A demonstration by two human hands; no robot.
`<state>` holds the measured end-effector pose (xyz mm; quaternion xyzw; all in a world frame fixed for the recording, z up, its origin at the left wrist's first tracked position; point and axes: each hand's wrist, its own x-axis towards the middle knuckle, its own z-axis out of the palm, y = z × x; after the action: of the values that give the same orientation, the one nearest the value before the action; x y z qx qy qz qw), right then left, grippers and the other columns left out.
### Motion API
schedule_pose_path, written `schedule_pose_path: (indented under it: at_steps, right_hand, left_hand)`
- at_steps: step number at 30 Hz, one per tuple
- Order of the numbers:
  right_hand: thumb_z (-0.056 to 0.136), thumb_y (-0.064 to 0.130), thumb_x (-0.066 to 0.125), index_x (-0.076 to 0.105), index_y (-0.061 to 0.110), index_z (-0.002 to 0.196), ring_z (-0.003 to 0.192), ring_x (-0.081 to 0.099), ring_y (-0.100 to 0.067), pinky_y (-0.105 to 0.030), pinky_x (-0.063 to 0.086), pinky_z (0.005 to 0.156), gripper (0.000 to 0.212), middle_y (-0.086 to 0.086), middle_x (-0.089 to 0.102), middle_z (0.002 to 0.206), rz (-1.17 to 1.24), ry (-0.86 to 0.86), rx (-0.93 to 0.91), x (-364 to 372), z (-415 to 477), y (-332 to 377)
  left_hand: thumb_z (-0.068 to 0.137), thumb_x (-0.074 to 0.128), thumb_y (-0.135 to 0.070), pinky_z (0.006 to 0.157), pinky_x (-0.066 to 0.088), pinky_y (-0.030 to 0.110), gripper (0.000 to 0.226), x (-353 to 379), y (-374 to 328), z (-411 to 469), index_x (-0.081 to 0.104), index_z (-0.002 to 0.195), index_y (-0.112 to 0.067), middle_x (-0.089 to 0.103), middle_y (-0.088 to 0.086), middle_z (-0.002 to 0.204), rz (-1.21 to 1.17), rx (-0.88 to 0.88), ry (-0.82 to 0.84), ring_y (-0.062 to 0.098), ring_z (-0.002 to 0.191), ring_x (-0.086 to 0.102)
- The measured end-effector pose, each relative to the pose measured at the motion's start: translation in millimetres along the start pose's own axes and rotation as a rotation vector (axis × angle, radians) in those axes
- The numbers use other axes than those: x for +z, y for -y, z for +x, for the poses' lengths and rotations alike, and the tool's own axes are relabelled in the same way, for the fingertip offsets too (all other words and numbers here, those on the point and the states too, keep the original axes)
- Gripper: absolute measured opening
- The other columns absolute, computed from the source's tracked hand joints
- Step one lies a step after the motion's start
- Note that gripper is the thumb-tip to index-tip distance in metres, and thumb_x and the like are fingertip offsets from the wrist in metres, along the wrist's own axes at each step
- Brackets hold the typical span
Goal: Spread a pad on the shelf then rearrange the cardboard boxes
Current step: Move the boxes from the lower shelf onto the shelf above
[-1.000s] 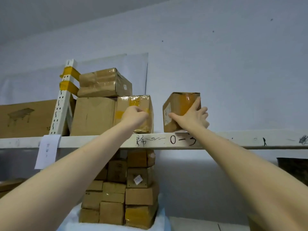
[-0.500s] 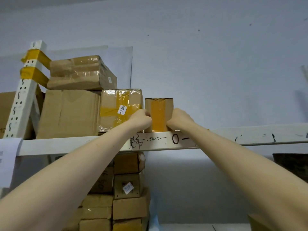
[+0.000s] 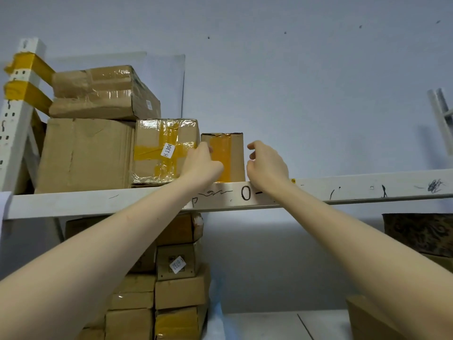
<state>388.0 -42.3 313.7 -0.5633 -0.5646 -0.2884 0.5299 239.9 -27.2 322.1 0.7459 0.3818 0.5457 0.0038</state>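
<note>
A small cardboard box (image 3: 234, 155) with an orange tape stripe stands upright on the white upper shelf (image 3: 343, 190). It sits close against a taped box labelled H-1304 (image 3: 157, 148). My left hand (image 3: 201, 163) grips the small box at its left front edge, fingers curled at the gap between the two boxes. My right hand (image 3: 267, 163) hovers just right of the small box, loosely curled, holding nothing and apart from it. A pale blue sheet (image 3: 217, 312) shows beside the lower stack.
A large plain box (image 3: 83, 155) carries a crumpled taped box (image 3: 103, 94) at the shelf's left, beside a white slotted post (image 3: 17, 106). Several boxes (image 3: 181, 288) are stacked below. A dark patterned container (image 3: 416, 231) and another box (image 3: 367, 320) sit at lower right.
The small box went from tilted in my right hand to standing on the shelf beside the taped box. My right hand has let go and drawn slightly right.
</note>
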Motion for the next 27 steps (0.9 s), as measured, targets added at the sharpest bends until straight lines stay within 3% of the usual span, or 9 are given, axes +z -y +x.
schedule_pose_path:
  at_steps: [5,9,12,15,17,20,24,27]
  right_hand:
    - [0.097,0.024,0.049,0.061,0.019,0.102,0.076,0.055,-0.015,-0.031,0.041,0.064,0.014,0.007,0.063,0.091,0.149,-0.226,-0.237,-17.0,-35.6,-27.2]
    - [0.096,0.036,0.036,0.055,0.013,0.085,0.063,0.056,-0.028,-0.038,0.043,0.056,0.032,0.002,0.062,0.069,0.205,-0.288,-0.309,-45.4,-74.5,-64.0]
    - [0.093,0.035,0.032,0.051,0.012,0.08,0.06,0.053,-0.026,-0.042,0.044,0.055,0.033,0.001,0.057,0.066,0.275,-0.341,-0.293,-75.4,-102.0,-106.9]
    - [0.092,0.026,0.039,0.052,0.007,0.09,0.063,0.047,-0.01,-0.039,0.042,0.056,0.023,0.012,0.05,0.073,0.285,-0.361,-0.298,-98.9,-127.5,-148.7]
    - [0.087,0.019,0.045,0.05,0.008,0.096,0.066,0.045,-0.006,-0.035,0.042,0.055,0.015,0.006,0.052,0.079,0.21,-0.319,-0.299,-116.0,-144.6,-179.2]
    - [0.081,0.018,0.049,0.044,0.016,0.102,0.078,0.048,-0.012,-0.029,0.042,0.058,0.021,-0.008,0.056,0.091,0.045,-0.282,-0.292,-136.2,-163.6,-213.3]
    - [0.074,0.013,0.064,0.05,0.006,0.111,0.108,0.047,-0.026,-0.041,0.043,0.089,0.04,-0.014,0.052,0.113,-0.138,-0.366,-0.122,-167.6,-181.3,-256.2]
    - [0.077,0.028,0.07,0.045,0.008,0.126,0.123,0.039,-0.028,-0.046,0.037,0.103,0.059,-0.014,0.043,0.13,-0.148,-0.389,0.093,-191.5,-191.4,-284.3]
  left_hand:
    - [0.084,0.057,-0.013,0.079,0.042,0.025,0.038,18.7,-32.8,-44.1,0.053,0.122,-0.018,0.052,0.003,0.12,0.021,0.27,-0.058,0.012,0.097,0.05]
    - [0.084,0.058,-0.013,0.069,0.047,0.017,0.02,42.8,-65.9,-85.4,0.063,0.103,-0.018,0.062,-0.005,0.095,-0.087,0.312,0.019,0.007,0.085,0.059]
    - [0.085,0.058,-0.011,0.073,0.05,0.023,0.017,68.8,-88.2,-120.5,0.067,0.099,-0.013,0.065,-0.004,0.09,-0.135,0.296,0.085,0.01,0.083,0.061]
    - [0.083,0.059,-0.007,0.072,0.047,0.023,0.014,105.4,-98.2,-153.0,0.068,0.092,-0.011,0.066,-0.001,0.085,-0.172,0.238,0.197,0.015,0.077,0.06]
    - [0.08,0.059,-0.005,0.068,0.043,0.021,0.012,138.2,-108.2,-173.8,0.066,0.086,-0.014,0.065,-0.002,0.082,-0.176,0.181,0.275,0.015,0.074,0.059]
    - [0.081,0.06,-0.008,0.071,0.041,0.019,0.012,179.5,-119.2,-191.8,0.063,0.085,-0.02,0.064,-0.003,0.084,-0.156,0.088,0.376,0.013,0.078,0.058]
    - [0.084,0.059,-0.008,0.074,0.041,0.022,0.013,216.7,-144.0,-206.3,0.06,0.09,-0.019,0.06,-0.004,0.086,-0.205,-0.014,0.45,0.014,0.084,0.056]
    - [0.087,0.058,-0.011,0.076,0.042,0.024,0.016,236.2,-163.4,-213.7,0.061,0.101,-0.016,0.058,-0.002,0.096,-0.208,-0.057,0.487,0.015,0.094,0.056]
